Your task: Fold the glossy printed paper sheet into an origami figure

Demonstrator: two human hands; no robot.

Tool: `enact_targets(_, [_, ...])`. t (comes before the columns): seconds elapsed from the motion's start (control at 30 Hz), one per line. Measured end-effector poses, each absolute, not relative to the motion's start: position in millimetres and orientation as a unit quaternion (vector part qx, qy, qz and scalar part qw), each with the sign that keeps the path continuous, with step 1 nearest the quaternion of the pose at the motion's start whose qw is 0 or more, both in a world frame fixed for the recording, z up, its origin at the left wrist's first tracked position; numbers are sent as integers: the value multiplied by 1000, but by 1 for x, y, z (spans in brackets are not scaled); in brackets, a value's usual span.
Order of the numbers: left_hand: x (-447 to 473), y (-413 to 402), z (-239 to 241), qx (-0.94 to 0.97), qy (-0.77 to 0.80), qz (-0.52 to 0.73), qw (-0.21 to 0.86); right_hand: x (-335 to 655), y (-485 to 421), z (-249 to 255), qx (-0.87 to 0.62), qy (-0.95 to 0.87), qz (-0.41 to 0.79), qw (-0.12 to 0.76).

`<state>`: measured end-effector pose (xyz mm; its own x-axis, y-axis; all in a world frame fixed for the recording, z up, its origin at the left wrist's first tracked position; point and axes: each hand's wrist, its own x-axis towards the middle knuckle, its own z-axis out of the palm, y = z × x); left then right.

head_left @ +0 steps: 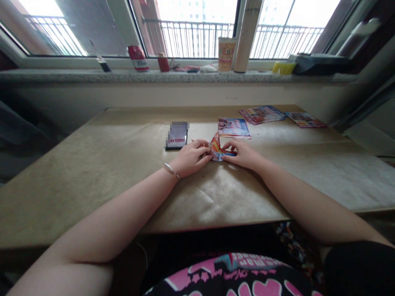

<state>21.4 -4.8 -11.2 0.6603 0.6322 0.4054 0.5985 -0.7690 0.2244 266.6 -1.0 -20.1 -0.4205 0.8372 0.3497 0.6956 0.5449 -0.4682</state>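
A small piece of colourful printed paper point(216, 149), partly folded, lies on the brown paper-covered table point(123, 164) between my hands. My left hand point(191, 157) pinches its left side, fingers curled on it. A bracelet sits on that wrist. My right hand point(242, 153) presses and pinches the right side of the same folded paper. One corner of the paper stands up between the hands.
A phone point(176, 135) lies just beyond my left hand. More colourful sheets lie farther off: one point(233, 128) behind the hands, two point(262, 114) point(305, 119) at the back right. The windowsill holds a red can point(138, 58), a cup point(226, 54) and small items.
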Motion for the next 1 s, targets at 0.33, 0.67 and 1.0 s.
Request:
enact_targets(0.33, [22,-6,-12,885,360,277,105,275,5,-18,-411,-864,134,259])
enact_targets(0.67, [24,-6,-15,875,331,327,133,265,7,-26,-426,-822,201,320])
enact_targets(1.0, [23,0,-26,866,330,358,117,261,12,-33,-402,-811,220,364])
